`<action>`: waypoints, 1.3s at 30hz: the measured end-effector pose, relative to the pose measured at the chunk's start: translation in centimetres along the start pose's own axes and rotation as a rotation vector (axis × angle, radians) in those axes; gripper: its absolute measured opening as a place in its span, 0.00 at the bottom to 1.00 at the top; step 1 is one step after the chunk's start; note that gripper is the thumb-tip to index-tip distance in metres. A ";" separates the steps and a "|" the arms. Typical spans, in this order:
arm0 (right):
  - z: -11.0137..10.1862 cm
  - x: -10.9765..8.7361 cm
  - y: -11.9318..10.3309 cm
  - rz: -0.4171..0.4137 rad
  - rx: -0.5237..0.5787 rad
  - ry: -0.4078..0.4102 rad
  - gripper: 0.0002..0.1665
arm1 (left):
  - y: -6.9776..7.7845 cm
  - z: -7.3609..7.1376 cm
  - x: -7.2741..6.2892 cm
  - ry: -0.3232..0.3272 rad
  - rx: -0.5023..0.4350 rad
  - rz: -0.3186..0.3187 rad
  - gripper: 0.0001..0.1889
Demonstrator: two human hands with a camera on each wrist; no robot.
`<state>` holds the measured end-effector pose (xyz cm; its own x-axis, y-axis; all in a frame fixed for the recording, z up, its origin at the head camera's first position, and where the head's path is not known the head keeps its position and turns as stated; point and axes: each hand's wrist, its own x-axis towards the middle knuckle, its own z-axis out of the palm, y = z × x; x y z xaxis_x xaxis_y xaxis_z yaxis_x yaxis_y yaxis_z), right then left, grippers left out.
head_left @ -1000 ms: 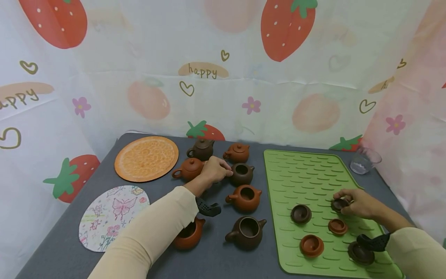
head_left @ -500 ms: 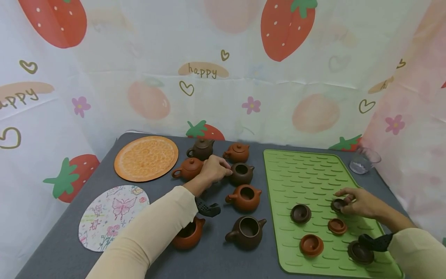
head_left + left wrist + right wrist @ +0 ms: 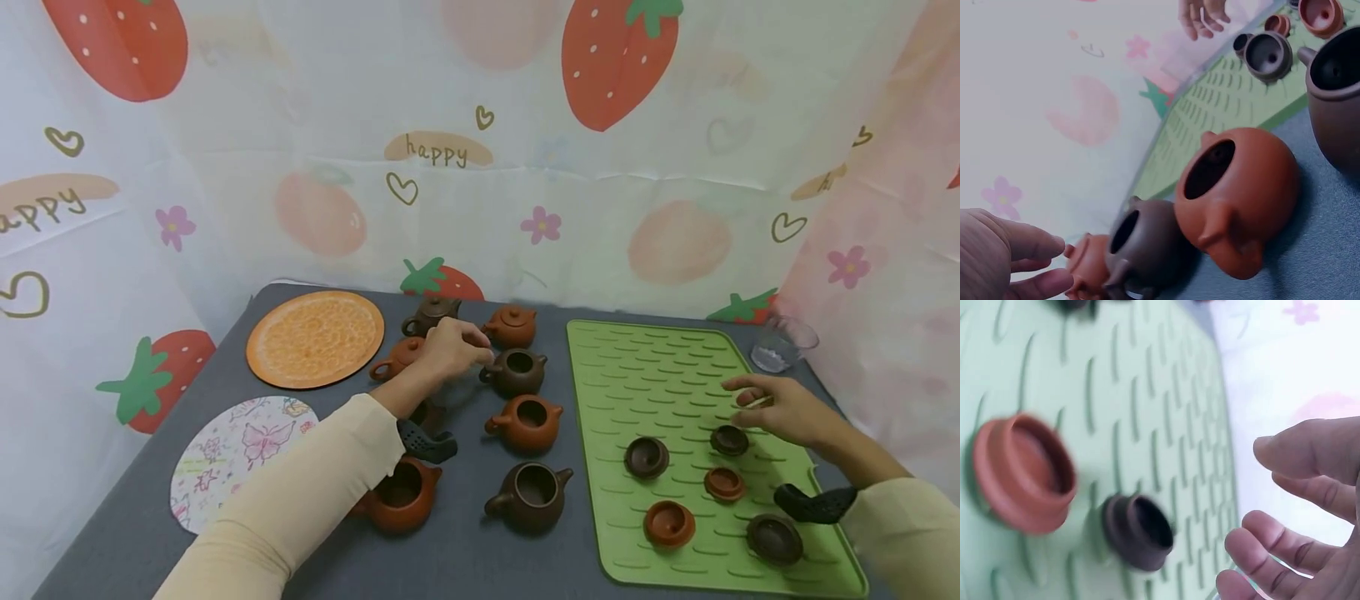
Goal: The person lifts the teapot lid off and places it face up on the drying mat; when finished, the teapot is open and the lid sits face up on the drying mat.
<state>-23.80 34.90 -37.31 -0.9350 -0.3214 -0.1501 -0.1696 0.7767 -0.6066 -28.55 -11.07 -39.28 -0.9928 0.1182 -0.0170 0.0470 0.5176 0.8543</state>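
My left hand (image 3: 453, 348) hovers beside the handle of a dark brown teapot (image 3: 517, 375) without a lid. In the left wrist view its thumb and fingers (image 3: 1035, 240) are extended with nothing between them. An orange-brown teapot with its lid on (image 3: 397, 358) sits partly behind that hand. My right hand (image 3: 780, 408) is raised over a small dark lid (image 3: 730, 440) on the green mat (image 3: 652, 358). Its fingers are loosely bent and apart, holding nothing; in the right wrist view the small dark lid (image 3: 1138, 531) lies clear of them.
Lidless teapots stand nearer me: orange-brown (image 3: 528, 425), dark (image 3: 531, 498) and orange-brown (image 3: 402, 500). Lidded ones stand behind (image 3: 512, 327). More lids (image 3: 670, 525) lie on the mat. A clear cup (image 3: 782, 343) is at the back right, round mats (image 3: 315, 340) at left.
My right hand has let go of the small dark lid and risen off it. My left hand has lifted and drawn back slightly left from the dark teapot's handle.
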 end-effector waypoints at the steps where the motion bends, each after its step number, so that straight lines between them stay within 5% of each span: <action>1: -0.1 0.0 -0.4 -0.009 0.008 0.009 0.31 | 0.2 -0.2 -0.1 -0.002 -0.001 0.006 0.06; 9: -0.8 -0.3 -3.1 -0.100 0.046 0.036 0.29 | 0.5 -2.0 -0.9 0.024 0.000 0.079 0.09; 26: -0.9 -0.6 -8.0 -0.214 -0.001 0.103 0.25 | -1.2 -5.7 -2.7 0.116 -0.104 0.218 0.15; 39: -1.0 -0.5 -10.4 -0.287 0.012 0.103 0.23 | -4.5 -7.7 -3.0 0.190 -0.131 0.202 0.17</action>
<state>-21.90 27.50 -30.11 -0.8759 -0.4702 0.1083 -0.4288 0.6555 -0.6217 -26.62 -20.29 -39.09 -0.9680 0.0407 0.2474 0.2437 0.3846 0.8903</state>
